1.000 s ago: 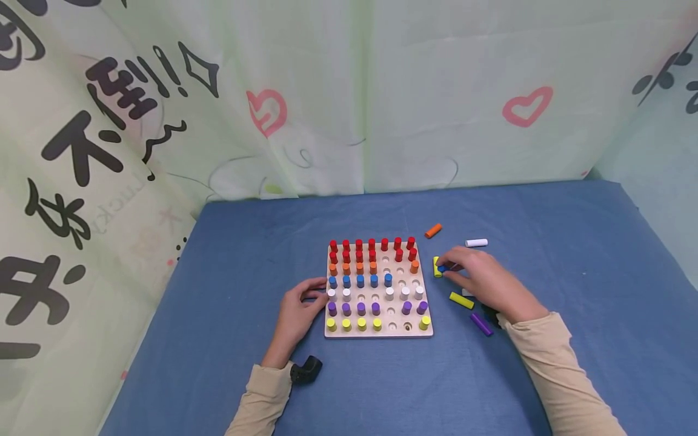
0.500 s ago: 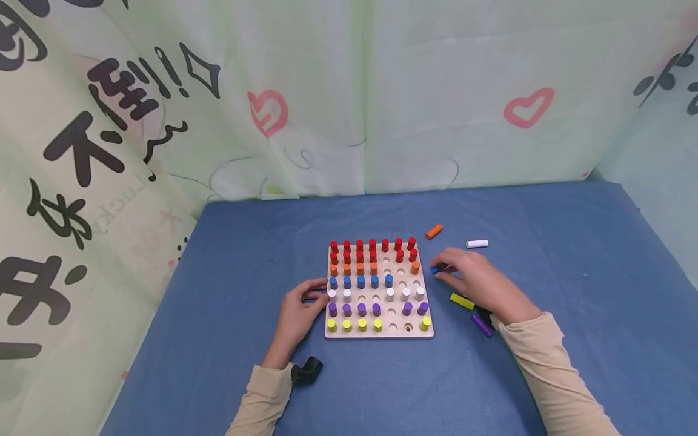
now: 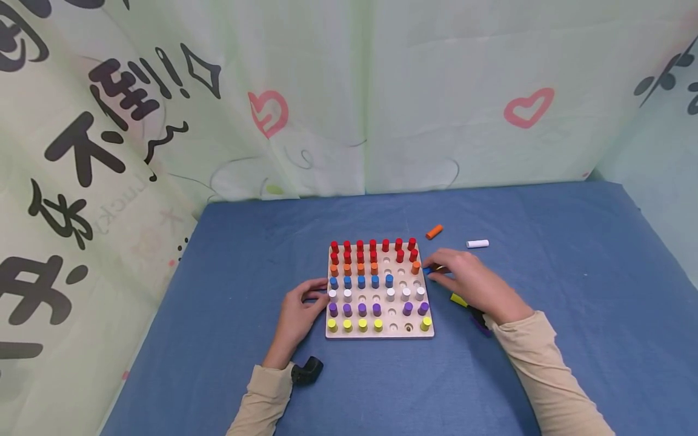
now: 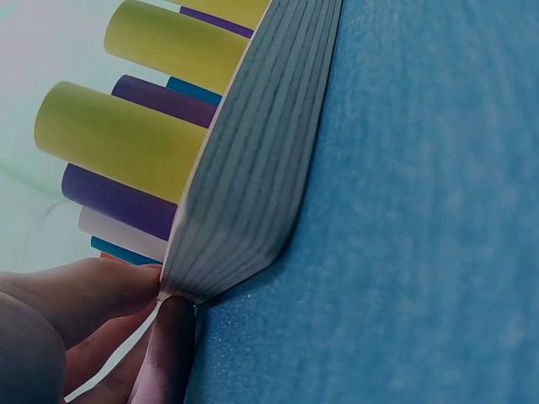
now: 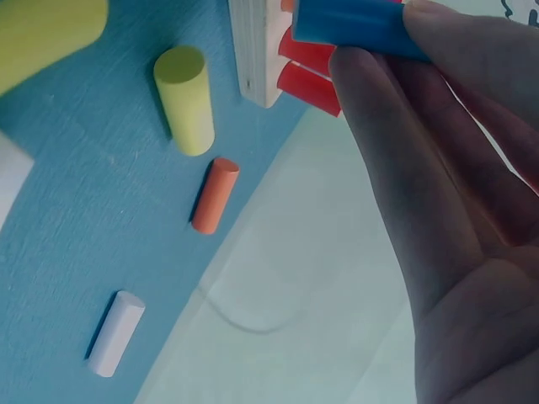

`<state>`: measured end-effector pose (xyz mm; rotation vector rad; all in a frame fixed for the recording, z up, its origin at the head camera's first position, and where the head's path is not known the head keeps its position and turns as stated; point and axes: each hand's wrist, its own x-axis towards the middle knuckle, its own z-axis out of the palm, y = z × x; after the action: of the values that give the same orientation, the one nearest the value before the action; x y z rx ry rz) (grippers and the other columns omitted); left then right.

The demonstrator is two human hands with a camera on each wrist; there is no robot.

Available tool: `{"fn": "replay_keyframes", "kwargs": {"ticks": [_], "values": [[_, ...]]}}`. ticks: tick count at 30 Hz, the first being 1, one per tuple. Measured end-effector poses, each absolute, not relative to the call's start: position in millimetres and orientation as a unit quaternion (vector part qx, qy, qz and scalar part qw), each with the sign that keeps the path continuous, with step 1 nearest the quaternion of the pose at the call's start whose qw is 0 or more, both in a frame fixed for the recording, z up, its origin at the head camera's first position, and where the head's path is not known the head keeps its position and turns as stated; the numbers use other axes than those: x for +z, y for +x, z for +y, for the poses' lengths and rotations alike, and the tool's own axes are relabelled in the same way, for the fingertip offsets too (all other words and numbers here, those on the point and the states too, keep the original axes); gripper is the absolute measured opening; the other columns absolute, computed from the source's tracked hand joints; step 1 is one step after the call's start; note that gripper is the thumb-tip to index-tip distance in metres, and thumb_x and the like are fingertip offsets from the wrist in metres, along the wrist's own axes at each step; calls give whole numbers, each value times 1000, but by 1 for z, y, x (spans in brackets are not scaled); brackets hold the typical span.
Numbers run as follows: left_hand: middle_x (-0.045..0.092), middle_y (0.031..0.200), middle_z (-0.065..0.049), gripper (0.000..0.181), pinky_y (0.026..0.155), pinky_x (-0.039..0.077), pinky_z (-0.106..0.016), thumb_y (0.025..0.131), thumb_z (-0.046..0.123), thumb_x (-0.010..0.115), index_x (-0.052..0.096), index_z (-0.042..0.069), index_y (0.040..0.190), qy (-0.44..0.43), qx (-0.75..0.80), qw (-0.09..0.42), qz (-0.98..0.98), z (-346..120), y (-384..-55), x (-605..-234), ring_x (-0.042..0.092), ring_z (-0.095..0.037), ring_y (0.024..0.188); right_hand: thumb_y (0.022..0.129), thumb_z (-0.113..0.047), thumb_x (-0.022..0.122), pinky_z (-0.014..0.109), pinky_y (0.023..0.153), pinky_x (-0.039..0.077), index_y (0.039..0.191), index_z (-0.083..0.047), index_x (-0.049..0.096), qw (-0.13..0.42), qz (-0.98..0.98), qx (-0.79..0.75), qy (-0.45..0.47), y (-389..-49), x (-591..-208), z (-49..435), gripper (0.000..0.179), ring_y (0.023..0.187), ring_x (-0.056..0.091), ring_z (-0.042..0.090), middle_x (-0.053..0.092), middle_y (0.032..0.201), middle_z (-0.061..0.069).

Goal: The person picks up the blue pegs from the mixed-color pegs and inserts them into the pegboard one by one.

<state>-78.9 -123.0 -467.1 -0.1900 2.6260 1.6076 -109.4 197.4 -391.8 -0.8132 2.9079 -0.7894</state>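
A wooden pegboard carries rows of red, orange, blue, white, purple and yellow pegs, with several bare holes toward its right side. My left hand grips the board's left edge; in the left wrist view its fingertips meet right at the board's rim. Between thumb and fingers, my right hand pinches a blue peg. That peg is lengthwise across the fingertips, just off the board's right edge beside the orange row. In the right wrist view, red pegs on the board show behind it.
Loose on the blue cloth right of the board lie an orange peg, a white peg and a yellow peg. A purple peg is mostly hidden under the right wrist. A printed curtain hangs behind the table.
My right hand, holding the blue peg, has moved left from among the loose pegs to the board's right edge. The left hand and the board have stayed put.
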Motion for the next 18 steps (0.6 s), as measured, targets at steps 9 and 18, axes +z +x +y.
{"fn": "replay_keyframes", "kwargs": {"ticks": [9, 18], "values": [[68, 122, -6, 35, 85, 58, -35, 92, 17, 71, 66, 13, 127, -61, 522, 28, 851, -123, -79, -467, 66, -19, 99, 84, 1, 75, 42, 84, 57, 109, -3, 72, 4, 934, -243, -261, -109, -389, 191, 25, 93, 68, 21, 72, 104, 7], [68, 121, -9, 34, 83, 58, -34, 92, 15, 70, 66, 10, 126, -52, 520, 22, 853, -123, -78, -466, 66, -20, 98, 85, -2, 76, 40, 82, 58, 108, -3, 72, 13, 929, -254, -269, -111, -389, 185, 23, 90, 68, 19, 71, 102, 7]]}}
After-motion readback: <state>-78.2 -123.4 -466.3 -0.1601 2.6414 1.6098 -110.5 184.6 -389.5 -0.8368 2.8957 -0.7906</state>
